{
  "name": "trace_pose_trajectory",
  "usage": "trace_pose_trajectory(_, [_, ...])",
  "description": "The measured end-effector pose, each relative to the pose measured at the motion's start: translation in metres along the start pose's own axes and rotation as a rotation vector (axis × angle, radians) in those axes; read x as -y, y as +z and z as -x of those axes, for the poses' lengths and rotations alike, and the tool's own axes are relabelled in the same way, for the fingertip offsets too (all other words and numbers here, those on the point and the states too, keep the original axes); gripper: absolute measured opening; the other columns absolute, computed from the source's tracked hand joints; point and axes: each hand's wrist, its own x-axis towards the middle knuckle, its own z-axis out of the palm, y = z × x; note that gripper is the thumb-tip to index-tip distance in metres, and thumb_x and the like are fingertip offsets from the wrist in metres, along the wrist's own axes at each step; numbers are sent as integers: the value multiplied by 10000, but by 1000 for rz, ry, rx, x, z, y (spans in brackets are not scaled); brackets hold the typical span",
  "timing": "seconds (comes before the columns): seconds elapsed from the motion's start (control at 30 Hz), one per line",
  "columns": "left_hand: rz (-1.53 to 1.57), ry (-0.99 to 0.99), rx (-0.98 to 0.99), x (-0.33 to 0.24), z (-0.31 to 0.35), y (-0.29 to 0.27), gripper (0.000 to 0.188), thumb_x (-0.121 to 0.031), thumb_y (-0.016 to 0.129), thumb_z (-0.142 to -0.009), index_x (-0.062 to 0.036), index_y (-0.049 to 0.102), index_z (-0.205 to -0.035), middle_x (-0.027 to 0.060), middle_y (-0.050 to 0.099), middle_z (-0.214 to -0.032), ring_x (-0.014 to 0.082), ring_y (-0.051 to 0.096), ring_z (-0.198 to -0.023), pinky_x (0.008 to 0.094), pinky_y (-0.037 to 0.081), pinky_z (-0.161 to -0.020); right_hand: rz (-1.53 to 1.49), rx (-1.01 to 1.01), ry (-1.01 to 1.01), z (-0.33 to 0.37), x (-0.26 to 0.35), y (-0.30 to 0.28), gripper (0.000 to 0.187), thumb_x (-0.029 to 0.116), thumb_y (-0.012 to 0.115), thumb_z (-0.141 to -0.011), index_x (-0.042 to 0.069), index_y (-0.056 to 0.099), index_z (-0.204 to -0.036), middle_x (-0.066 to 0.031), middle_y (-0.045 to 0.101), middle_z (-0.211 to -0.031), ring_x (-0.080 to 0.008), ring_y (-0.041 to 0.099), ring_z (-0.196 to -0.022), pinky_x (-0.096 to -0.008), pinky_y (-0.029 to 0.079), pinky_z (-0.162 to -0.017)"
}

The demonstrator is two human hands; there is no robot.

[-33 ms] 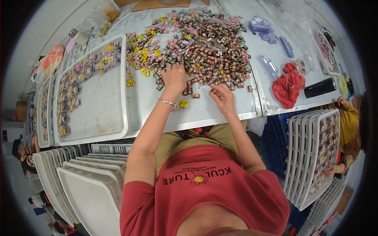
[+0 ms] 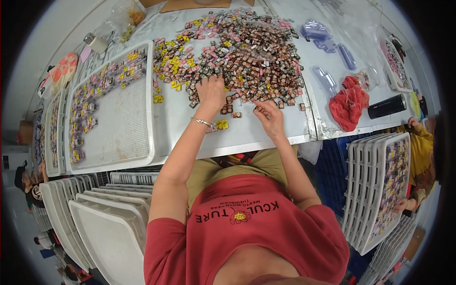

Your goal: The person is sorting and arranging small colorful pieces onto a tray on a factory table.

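A large pile of small square wrapped pieces (image 2: 261, 57), mostly brown with black, pink and yellow ones, covers the far middle of the white table. My left hand (image 2: 211, 94), with a silver bracelet on its wrist, reaches over the near left edge of the pile. Its fingers are bent and slightly apart on the pieces, the tips partly hidden. Nearer me on the right, my right hand (image 2: 270, 118) pinches a small dark piece (image 2: 257, 109) between thumb and fingertips. A loose brown piece (image 2: 237, 115) lies between my hands, and yellow pieces (image 2: 219, 126) sit beside my left wrist.
A white mesh tray (image 2: 151, 109) stands at left, partly lined with rows of pieces. At right lie clear plastic moulded packs (image 2: 325, 80), a red cloth (image 2: 349, 107) and a black bottle (image 2: 386, 106). Stacked trays (image 2: 107, 228) flank me; a co-worker's hand (image 2: 403, 205) touches the right stack.
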Motion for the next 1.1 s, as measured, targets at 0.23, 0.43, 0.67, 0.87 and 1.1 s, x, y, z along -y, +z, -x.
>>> trace_pose_trajectory(0.23, [161,49,61,-5,-6,-8,146,-75,660,-684,-71,646,-830,97,623,-909,267,557,-953,431,389,-771,-464,-3,246,-5,-2,-6,339,-46,629,-808,-3,572,-1140,4,544,-898,-57,534,-787,-188,451,-717])
trace_pose_trajectory(0.43, [-31,73,0,-9,-11,0,95,-63,588,-728,-53,661,-788,115,644,-887,261,568,-913,411,391,-773,-445,-14,249,-5,-3,-4,306,-34,624,-821,-17,553,-1118,-2,567,-928,-61,551,-811,-189,462,-741])
trace_pose_trajectory(0.67, [-53,224,38,-10,-9,-3,125,-24,615,-685,-60,665,-794,96,628,-878,258,551,-923,397,398,-760,-429,9,266,-4,-13,-5,274,-27,608,-836,-28,553,-1105,-18,598,-929,-69,564,-816,-190,462,-738])
trace_pose_trajectory(0.87, [-87,175,147,-15,-16,-3,173,-44,631,-692,-51,644,-864,127,619,-890,274,546,-952,390,431,-776,-419,-3,241,-4,-17,-5,277,-29,611,-833,-33,554,-1104,-26,601,-943,-69,564,-819,-193,463,-745])
trace_pose_trajectory(1.1, [-42,233,-11,-8,-3,3,146,-1,615,-685,-15,623,-831,131,605,-822,285,588,-842,389,467,-754,-546,21,303,-9,-5,-16,338,-40,640,-805,-14,539,-1126,-10,584,-936,-78,562,-815,-205,469,-741])
